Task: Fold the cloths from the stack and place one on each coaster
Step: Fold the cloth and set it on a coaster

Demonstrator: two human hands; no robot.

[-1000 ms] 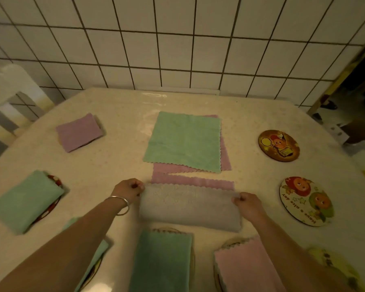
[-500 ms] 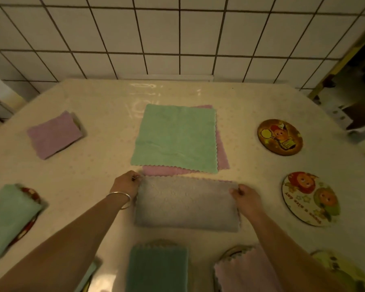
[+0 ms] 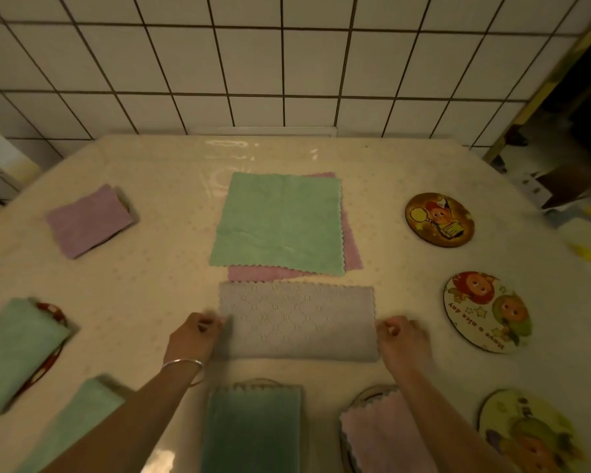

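A grey cloth (image 3: 297, 319), folded in half into a long rectangle, lies flat on the table (image 3: 151, 285) in front of me. My left hand (image 3: 193, 339) has its fingers curled at the cloth's left edge, and my right hand (image 3: 401, 339) does the same at the right edge. Just beyond lies the stack: a green cloth (image 3: 277, 223) spread over a pink cloth (image 3: 263, 273). Three picture coasters are bare on the right: a brown coaster (image 3: 439, 220), a white coaster (image 3: 485, 312) and a yellow coaster (image 3: 526, 435).
Folded cloths lie around: a purple one (image 3: 89, 220) far left, a green one (image 3: 17, 349) on a red coaster (image 3: 53, 310), another green one (image 3: 79, 421), a dark green one (image 3: 251, 428) and a pink one (image 3: 382, 435) near me. A tiled wall (image 3: 287, 63) backs the table.
The grey cloth's far edge was brought level, hiding the pink strip behind it. Both hands slid from its far corners down to the middle of its side edges.
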